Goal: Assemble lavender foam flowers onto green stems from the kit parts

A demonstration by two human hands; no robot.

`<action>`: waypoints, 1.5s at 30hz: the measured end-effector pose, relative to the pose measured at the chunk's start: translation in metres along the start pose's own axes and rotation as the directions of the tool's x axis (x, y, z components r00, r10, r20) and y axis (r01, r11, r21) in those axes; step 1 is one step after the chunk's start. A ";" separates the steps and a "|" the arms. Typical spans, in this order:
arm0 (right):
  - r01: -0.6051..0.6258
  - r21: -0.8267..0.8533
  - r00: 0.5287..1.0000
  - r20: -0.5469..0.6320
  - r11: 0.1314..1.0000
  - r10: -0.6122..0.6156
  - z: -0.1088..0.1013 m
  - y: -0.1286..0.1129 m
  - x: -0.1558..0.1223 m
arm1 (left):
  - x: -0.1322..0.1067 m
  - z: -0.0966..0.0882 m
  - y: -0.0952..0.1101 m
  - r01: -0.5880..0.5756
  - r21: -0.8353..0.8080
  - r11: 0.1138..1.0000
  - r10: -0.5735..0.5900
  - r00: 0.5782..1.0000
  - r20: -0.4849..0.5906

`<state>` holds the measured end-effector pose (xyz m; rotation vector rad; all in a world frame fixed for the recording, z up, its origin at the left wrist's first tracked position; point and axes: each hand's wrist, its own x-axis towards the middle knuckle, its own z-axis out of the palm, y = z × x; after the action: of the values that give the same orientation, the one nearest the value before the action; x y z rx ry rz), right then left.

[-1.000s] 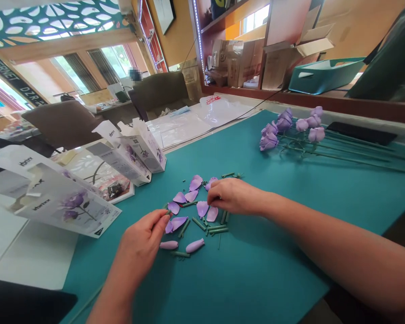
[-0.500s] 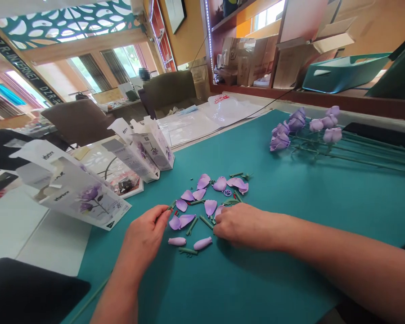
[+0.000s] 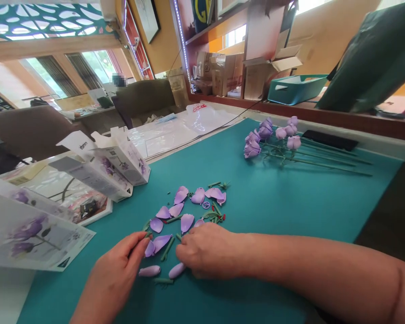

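My left hand [image 3: 121, 263] is closed in a pinch on a green stem; only a bit of green shows at its fingertips. Close by lie lilac petals [image 3: 161, 243]. My right hand [image 3: 205, 247] rests low over the mat among the loose flower parts, its fingers curled down and pressed together. They cover part of a green piece, and whatever is in them is hidden. A short green stem piece [image 3: 168, 249] lies between the hands. Nearer me are two pale lilac buds [image 3: 150, 271] and a green piece [image 3: 164, 281] with small prongs.
Beyond the hands lie more petals [image 3: 187, 222], a purple ring [image 3: 205, 205] and green leaf pieces [image 3: 213, 216] with red bits. Assembled lilac flowers [image 3: 253, 146] and a black phone-like slab [image 3: 330, 140] lie at the back right. Printed boxes [image 3: 116, 162] stand left on the teal mat [image 3: 273, 202].
The view has swung right, so things sit further left and lower. My right hand has shifted slightly left over a green piece. The left hand keeps its pinch.
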<state>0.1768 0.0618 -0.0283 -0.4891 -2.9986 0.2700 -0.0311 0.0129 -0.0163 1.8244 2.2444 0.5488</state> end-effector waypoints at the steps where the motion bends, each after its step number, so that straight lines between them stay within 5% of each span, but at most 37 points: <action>1: -0.048 0.048 0.999 -0.021 0.998 0.049 -0.002 0.004 0.001 | 0.000 0.000 0.000 0.009 -0.001 1.000 -0.009 1.000 0.006; 5: -0.266 0.309 0.929 -0.170 0.913 0.328 -0.017 0.033 0.000 | 0.001 -0.001 0.002 0.030 -0.001 1.000 -0.030 0.998 0.057; 8: -0.273 0.538 0.827 -0.292 0.798 0.480 -0.029 0.057 -0.006 | 0.001 0.003 -0.002 0.023 -0.001 1.000 -0.023 0.997 0.068; 11: -0.302 0.608 0.777 -0.290 0.734 0.559 -0.039 0.074 -0.013 | -0.001 0.007 -0.004 0.008 -0.015 1.000 -0.007 0.999 0.034; 18: -0.405 0.338 0.908 0.040 0.849 0.417 -0.045 0.081 -0.023 | -0.010 0.004 0.013 0.069 -0.065 0.995 -0.072 0.997 -0.031; 23: -0.385 0.170 0.918 0.170 0.907 0.358 -0.040 0.078 -0.021 | -0.011 0.003 0.017 0.082 -0.086 0.993 -0.084 0.996 -0.022; 33: -0.355 -0.066 0.914 0.184 0.932 0.361 -0.027 0.071 -0.014 | -0.009 0.003 0.012 0.115 -0.138 0.984 -0.102 0.990 0.097; 38: -0.334 0.143 0.943 0.035 0.932 0.332 -0.025 0.069 -0.011 | -0.006 0.006 0.007 0.034 -0.202 0.979 -0.006 0.990 0.139; 41: -0.270 0.491 0.926 -0.104 0.828 0.364 -0.021 0.059 -0.005 | -0.011 0.008 0.013 -0.019 -0.300 0.954 0.062 0.989 0.134; 45: -0.040 0.913 0.906 -0.138 0.406 0.400 -0.009 0.041 0.006 | -0.019 0.009 0.025 -0.132 -0.276 0.952 0.170 0.978 0.119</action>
<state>0.1847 0.1034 -0.0264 -0.6819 -1.9600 1.5308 -0.0012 0.0005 -0.0154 1.8414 1.8483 0.6882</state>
